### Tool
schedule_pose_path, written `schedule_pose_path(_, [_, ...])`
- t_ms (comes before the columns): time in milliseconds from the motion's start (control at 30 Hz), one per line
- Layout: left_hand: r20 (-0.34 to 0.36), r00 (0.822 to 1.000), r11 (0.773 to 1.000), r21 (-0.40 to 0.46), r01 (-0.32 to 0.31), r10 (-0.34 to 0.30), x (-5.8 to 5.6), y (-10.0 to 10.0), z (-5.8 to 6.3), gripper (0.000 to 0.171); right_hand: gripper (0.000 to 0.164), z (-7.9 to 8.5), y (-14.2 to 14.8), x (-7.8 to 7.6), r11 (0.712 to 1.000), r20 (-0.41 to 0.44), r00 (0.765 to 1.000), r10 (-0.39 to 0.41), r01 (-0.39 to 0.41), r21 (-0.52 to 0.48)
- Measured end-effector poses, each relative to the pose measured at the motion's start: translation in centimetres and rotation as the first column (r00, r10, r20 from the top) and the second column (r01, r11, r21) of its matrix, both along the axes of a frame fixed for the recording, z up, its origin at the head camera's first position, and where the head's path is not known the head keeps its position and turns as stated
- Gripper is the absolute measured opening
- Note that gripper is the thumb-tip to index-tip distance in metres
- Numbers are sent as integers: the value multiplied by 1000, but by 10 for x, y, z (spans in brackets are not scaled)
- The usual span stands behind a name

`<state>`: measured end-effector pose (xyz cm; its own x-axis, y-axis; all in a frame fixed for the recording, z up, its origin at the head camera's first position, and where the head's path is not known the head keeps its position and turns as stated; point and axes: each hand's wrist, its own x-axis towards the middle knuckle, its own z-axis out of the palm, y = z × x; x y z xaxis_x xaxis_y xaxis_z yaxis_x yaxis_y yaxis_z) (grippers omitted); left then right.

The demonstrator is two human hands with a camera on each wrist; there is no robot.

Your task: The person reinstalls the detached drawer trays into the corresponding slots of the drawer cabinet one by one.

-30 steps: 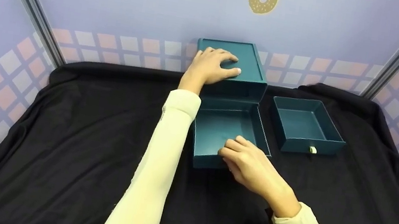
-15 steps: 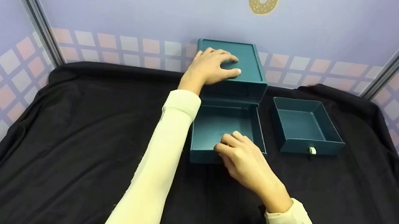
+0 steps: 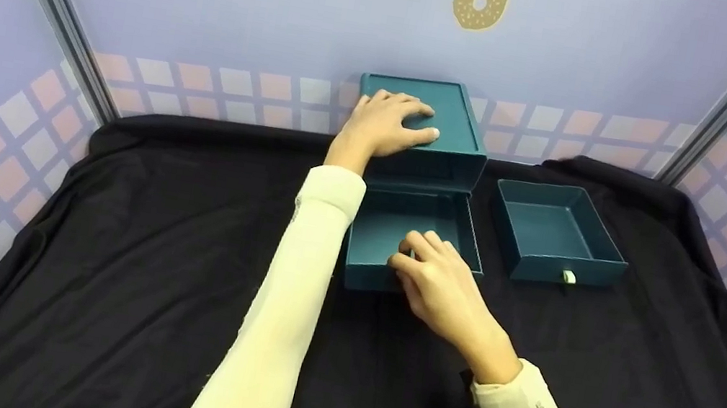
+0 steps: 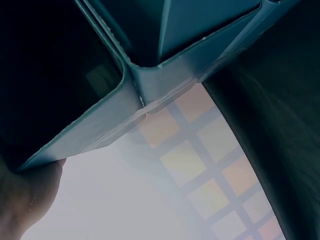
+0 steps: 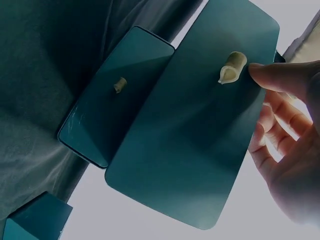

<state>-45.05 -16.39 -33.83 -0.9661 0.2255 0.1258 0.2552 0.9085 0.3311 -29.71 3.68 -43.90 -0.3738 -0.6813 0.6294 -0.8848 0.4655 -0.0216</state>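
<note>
My left hand [image 3: 383, 123] rests on top of a teal drawer cabinet [image 3: 435, 98], thumb and fingers spread. Below its top compartment, a teal drawer [image 3: 378, 225] sticks out toward me. My right hand [image 3: 439, 282] grips that drawer's front edge. In the right wrist view, my thumb [image 5: 280, 80] presses the front panel beside a pale pull tab [image 5: 232, 67], with the other fingers behind the panel. The left wrist view shows the top compartment [image 4: 105, 117] dark inside, beside the drawer's walls. Part of my left hand [image 4: 35, 195] touches the cabinet there.
To the right stands a separate teal drawer [image 3: 553, 227] with a pale tab. Another teal front [image 5: 100, 115] with a tab shows in the right wrist view. Black cloth [image 3: 155, 273] covers the table. A patterned wall [image 3: 365, 7] stands behind the cabinet.
The gripped drawer has slid a little back toward the cabinet, and my right hand has moved forward and slightly left with it. My left hand has stayed on the cabinet top.
</note>
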Motion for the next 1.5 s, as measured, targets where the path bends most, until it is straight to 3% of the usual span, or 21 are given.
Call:
schedule_pose_path(267, [19,1000,1000,-1,21,-21,-2,5,-4,62,17,1,-1,-7,999,0,999,-35,35,-7])
schedule_pose_path(533, [14,1000,1000,0,19,-19,-2,6,0,63,14,3,-5,-12,997,13,997,-80,81,-5])
schedule_pose_path(733, [10,1000,1000,-5,28,-27,-3,7,1,63,13,1,-9,-12,993,-25,993,-116,116,6])
schedule_pose_path(1200, [22,1000,1000,-8,8,-8,-1,-2,3,63,13,1,-19,-17,990,-38,989,-141,140,-9])
schedule_pose_path(1500, [16,1000,1000,-9,15,-15,-2,-2,2,62,13,3,-19,-19,987,-2,987,-159,159,23])
